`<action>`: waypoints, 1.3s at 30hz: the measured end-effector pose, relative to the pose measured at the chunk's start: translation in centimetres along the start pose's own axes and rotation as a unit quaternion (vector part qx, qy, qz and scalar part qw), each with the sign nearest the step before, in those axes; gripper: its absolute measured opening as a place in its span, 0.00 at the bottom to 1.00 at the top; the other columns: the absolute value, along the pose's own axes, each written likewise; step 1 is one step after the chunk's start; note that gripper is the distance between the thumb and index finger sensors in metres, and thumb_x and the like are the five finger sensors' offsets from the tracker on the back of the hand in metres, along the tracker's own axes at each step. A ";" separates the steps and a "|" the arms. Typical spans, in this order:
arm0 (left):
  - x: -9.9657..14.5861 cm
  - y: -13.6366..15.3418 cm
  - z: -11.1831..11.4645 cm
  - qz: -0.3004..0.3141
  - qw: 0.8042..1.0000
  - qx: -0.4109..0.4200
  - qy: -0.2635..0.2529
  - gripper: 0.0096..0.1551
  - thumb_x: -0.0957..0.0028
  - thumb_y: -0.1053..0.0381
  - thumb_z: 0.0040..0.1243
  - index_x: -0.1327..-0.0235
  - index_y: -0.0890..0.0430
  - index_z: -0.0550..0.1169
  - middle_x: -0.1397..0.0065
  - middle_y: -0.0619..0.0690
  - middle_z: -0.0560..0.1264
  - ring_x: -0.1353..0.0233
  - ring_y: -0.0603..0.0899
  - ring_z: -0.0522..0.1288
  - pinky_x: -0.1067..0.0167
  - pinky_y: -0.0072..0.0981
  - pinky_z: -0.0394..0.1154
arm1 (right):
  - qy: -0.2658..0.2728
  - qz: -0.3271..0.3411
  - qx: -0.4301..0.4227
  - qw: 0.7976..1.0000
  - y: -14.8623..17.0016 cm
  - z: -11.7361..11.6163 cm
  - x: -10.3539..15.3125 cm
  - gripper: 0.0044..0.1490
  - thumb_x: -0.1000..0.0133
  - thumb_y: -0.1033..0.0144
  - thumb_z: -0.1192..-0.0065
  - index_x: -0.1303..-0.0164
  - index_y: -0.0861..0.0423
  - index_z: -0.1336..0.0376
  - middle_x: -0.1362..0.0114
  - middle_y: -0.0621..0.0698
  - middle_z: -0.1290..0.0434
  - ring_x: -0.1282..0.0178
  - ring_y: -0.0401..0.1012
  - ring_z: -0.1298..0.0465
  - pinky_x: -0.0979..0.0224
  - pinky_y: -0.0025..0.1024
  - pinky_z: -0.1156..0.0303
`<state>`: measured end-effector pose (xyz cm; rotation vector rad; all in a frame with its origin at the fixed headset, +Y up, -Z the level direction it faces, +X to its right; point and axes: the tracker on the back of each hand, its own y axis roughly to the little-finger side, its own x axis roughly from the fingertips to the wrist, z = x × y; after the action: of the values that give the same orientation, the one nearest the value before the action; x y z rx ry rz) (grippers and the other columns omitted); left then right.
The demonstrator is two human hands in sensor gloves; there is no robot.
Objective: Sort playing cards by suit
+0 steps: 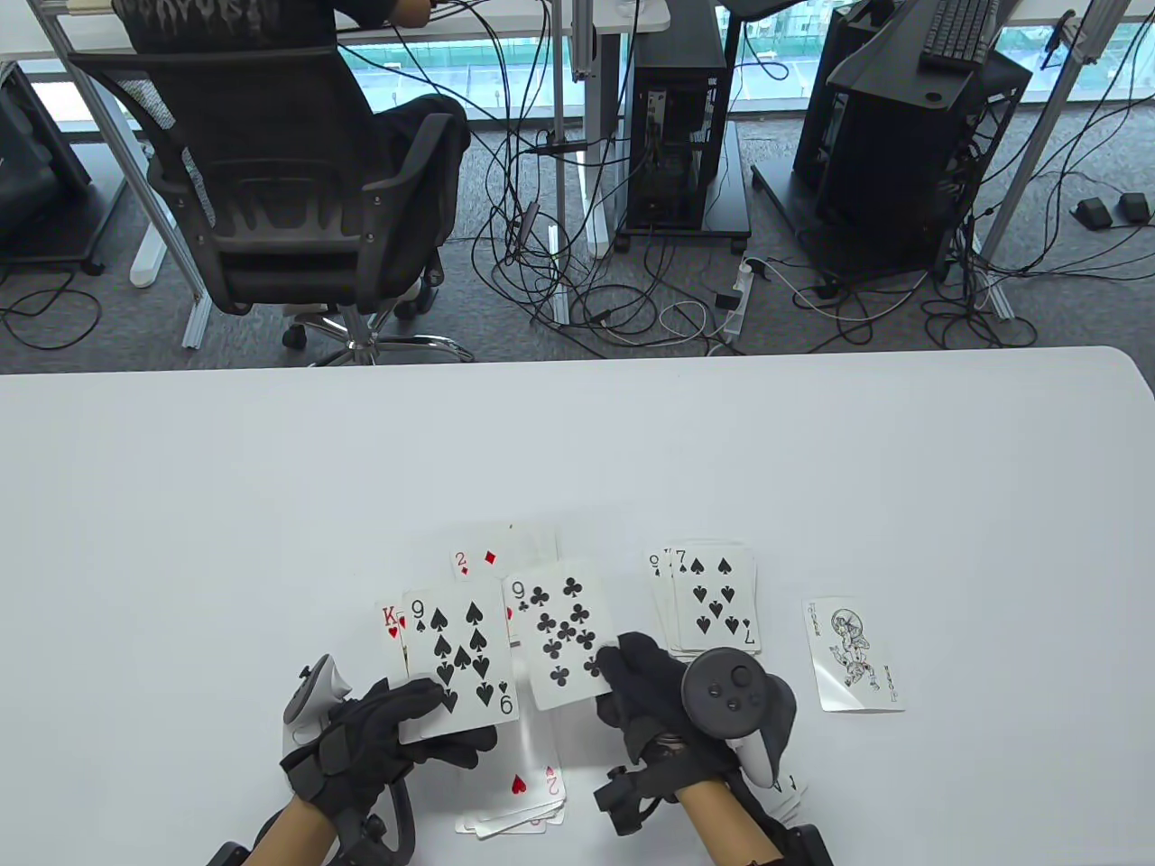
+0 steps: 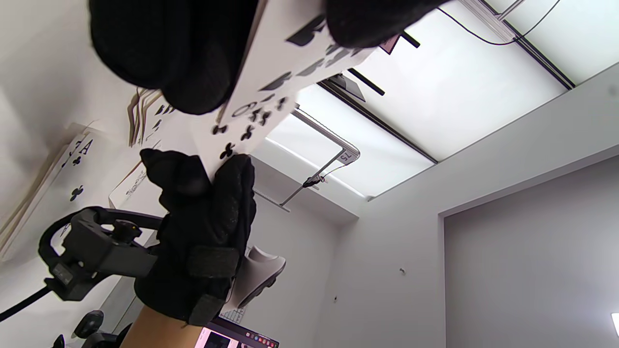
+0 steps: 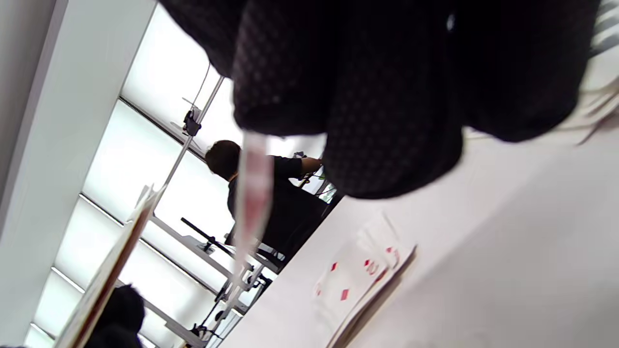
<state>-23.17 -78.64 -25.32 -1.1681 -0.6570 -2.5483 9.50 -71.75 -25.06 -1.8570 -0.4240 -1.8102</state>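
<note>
My left hand (image 1: pixel 442 713) grips a small fan of cards held above the table, with the 9 of spades (image 1: pixel 456 658) on top and a king of hearts (image 1: pixel 390 622) behind it. My right hand (image 1: pixel 609 672) pinches the lower right corner of the 9 of clubs (image 1: pixel 564 640), held face up just right of the fan. In the left wrist view the right hand (image 2: pixel 213 179) pinches that card (image 2: pixel 246 123) from below. In the right wrist view the card (image 3: pixel 254 193) shows edge-on under my fingers.
Face-up piles lie on the white table (image 1: pixel 180 505): diamonds topped by a 2 (image 1: pixel 496 555), spades topped by a 7 (image 1: pixel 715 600), hearts topped by a 2 (image 1: pixel 528 789), and clubs (image 1: pixel 790 794) with an ace (image 2: pixel 72 164) by my right wrist. A joker (image 1: pixel 853 654) lies alone at right.
</note>
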 end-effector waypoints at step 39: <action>0.1 0.3 0.0 -0.012 1.000 0.001 -0.004 0.24 0.29 0.59 0.53 0.25 0.59 0.61 0.28 0.64 0.67 0.36 0.69 0.76 0.42 0.54 0.75 | -0.187 -0.041 0.376 0.907 -0.9 0.1 1.6 0.36 0.39 0.62 0.45 0.45 0.83 0.36 0.66 0.58 0.21 0.69 0.54 0.19 0.55 0.56 0.23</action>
<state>-23.13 -78.89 -25.15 -1.1758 -0.6792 -2.5627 9.16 -71.12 -23.36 -1.6023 -1.1668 -1.0675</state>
